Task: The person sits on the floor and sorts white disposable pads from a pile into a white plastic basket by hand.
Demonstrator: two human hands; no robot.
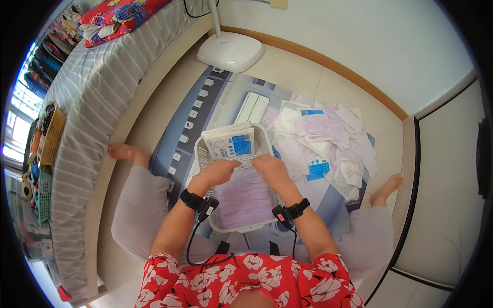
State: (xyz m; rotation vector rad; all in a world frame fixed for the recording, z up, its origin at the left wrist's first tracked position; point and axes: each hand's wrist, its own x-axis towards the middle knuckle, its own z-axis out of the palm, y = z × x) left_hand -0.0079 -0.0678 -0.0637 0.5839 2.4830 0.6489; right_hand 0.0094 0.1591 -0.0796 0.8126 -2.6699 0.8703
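Both hands hover over a white perforated plastic basket (266, 135) between the legs. A tightly packed row of lavender disposable face masks (243, 200) fills its near part. At its far end stand several white packets (231, 144) with blue printed panels. My left hand (220, 172) is at the left of the basket, its fingertips pointing inward. My right hand (270, 170) faces it from the right, thumb and fingers drawn together. The fingertips are close to each other near the far end of the mask row. Whether they pinch a mask is hard to make out.
Loose lavender masks and clear packets lie in a pile (323, 131) right of the basket, on a printed sheet (181, 115). A bed (96, 88) runs along the left. A white stand base (231, 52) is at the back, a cabinet door (450, 184) at right.
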